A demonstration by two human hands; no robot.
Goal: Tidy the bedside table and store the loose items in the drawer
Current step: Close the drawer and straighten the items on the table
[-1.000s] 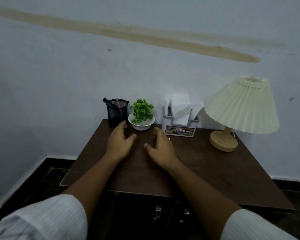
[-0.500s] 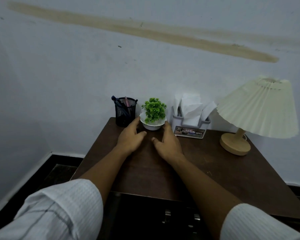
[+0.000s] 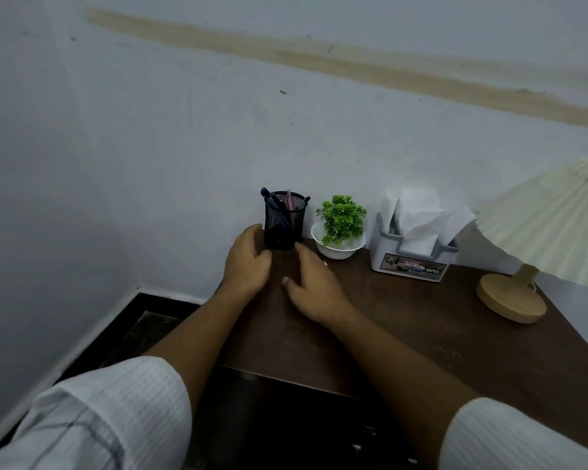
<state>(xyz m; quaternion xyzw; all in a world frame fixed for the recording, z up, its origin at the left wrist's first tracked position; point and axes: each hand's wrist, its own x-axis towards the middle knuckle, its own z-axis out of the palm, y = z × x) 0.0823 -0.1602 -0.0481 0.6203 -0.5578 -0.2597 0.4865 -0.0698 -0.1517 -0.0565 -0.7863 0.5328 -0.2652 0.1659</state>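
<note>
Both hands are out over the far left corner of the dark wooden surface (image 3: 404,320), one on each side of the black mesh pen cup (image 3: 283,222). The cup stands upright against the wall with a few pens (image 3: 272,201) sticking out of its top, so its long axis runs straight up.

The left hand (image 3: 248,266) sits just left of the cup. Its fingers (image 3: 253,232) are loosely spread and reach up along the left wall. They are right at the mesh, though I cannot tell whether they press on it. The right hand (image 3: 314,286) lies low on the surface, fingers apart, with the forefinger tip at the foot of the cup on its right side. Neither hand is clamped on anything.

From both sets of fingers the cup lies straight ahead, towards the wall and between them. The left hand looks the nearer, being further up its side. My guess is that the cup is about to be nudged or straightened, and a push low down would be safer than one near the rim.

Just right of the cup is a small green plant (image 3: 341,218) in a white bowl, then a grey tissue holder (image 3: 411,262), and further right a pleated lamp (image 3: 511,298). The drawer must be in the dark front below the near edge, but I cannot make it out.
</note>
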